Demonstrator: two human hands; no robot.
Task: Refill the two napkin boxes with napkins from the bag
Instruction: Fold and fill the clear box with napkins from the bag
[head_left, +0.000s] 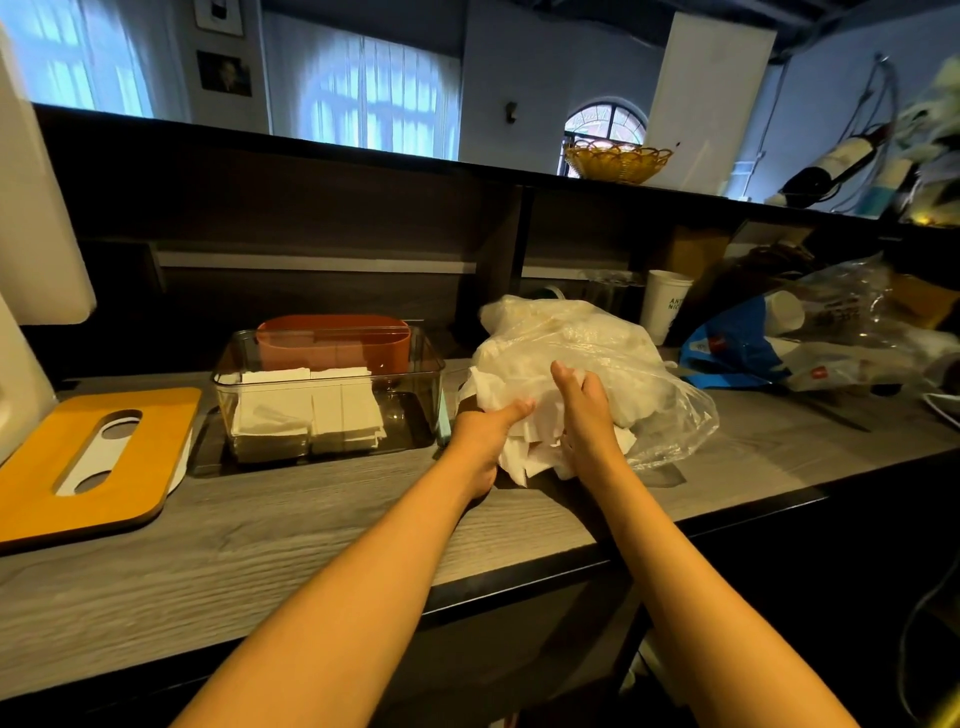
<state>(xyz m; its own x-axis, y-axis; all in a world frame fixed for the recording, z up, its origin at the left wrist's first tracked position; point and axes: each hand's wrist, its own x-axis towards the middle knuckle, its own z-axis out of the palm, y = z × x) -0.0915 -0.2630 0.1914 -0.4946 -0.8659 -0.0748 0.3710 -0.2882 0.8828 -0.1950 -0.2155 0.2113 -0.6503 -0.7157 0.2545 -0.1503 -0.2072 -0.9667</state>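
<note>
A clear plastic bag (613, 353) of white napkins lies on the grey wooden counter, its mouth facing me. A bunch of white napkins (535, 452) sticks out of the mouth. My left hand (485, 441) grips this bunch from the left, thumb on top. My right hand (584, 410) holds the same bunch from the right, fingers curled behind it. To the left stands a clear napkin box (421, 374) with two low stacks of napkins inside. Behind it is an orange-brown napkin box (332, 340); its inside is hidden.
An orange wooden lid with a slot (47, 499) lies at the left on the counter (260, 530). At the right are a white paper cup (665, 304) and a blue and clear bag (779, 338). A wicker basket (615, 161) sits on the upper ledge.
</note>
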